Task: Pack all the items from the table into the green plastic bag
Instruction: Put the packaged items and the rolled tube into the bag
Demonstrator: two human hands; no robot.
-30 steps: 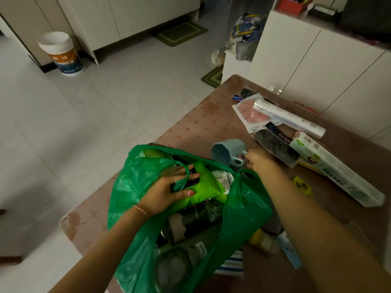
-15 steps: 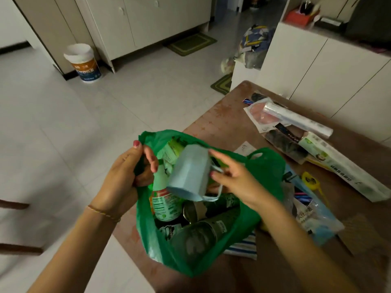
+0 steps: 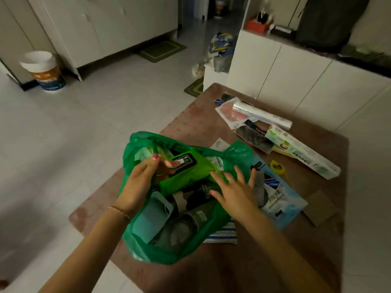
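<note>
the green plastic bag point(image 3: 160, 252) lies open on the brown table point(image 3: 264, 261), mouth toward the camera, near the table's left edge. left hand point(image 3: 137, 187) is at the bag's left rim, thumb and fingers pinched on a fold of the green plastic; its fingertips also touch the bright green wipes pack point(image 3: 186, 172) that lies across the top of the bag's contents. right hand point(image 3: 234, 191) is over the bag's right side, fingers spread and holding nothing; whether the palm rests on the plastic i cannot tell.

inside the bag, below the wipes pack: a pale blue cup point(image 3: 151, 216) lying on its side at the left, seen partly through the plastic, and a dark bottle with a white label point(image 3: 190, 220) beside it. other dark items are too blurred to name.

on the table, outside the bag: a blue packet point(image 3: 281, 206) just right of the bag, partly under the right hand; a striped cloth point(image 3: 224, 234) showing from under the bag's lower right edge; a small yellow item point(image 3: 277, 166) beyond the packet. well apart, at the far right: a long white-and-green box point(image 3: 302, 152), a clear film roll point(image 3: 262, 116) lying over a packet with pink contents point(image 3: 229, 112), and a dark packet point(image 3: 254, 137) between them.
</note>
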